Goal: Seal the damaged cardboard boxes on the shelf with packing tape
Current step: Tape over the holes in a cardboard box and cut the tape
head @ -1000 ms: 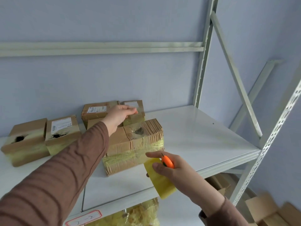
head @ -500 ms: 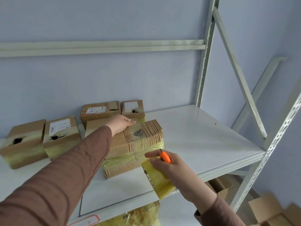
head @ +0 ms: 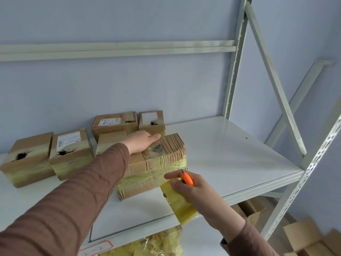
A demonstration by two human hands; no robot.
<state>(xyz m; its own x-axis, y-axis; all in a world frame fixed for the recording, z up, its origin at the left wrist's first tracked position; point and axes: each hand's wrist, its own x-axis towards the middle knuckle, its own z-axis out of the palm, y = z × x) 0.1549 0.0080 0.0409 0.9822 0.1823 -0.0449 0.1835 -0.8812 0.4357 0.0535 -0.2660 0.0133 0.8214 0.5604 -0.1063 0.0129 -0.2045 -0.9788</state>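
Cardboard everywhere on this white metal shelf (head: 230, 145). Far left sits a box with a black hole (head: 25, 159) torn in its top, and just beside it a labelled box (head: 71, 152) with a similar tear. Behind the middle are two more labelled boxes (head: 115, 122) (both ripped near the top edge too). The left hand (head: 142, 142) lies flat, fingers straight, pressing on top of the big front box (head: 155, 167), which has yellowish tape wrapped round its front face. Close in front of that box, the right hand (head: 191, 189) grips a yellow tape roll (head: 179, 202) and also pinches a small orange cutter (head: 187, 179), blade tip pointing up toward the box.
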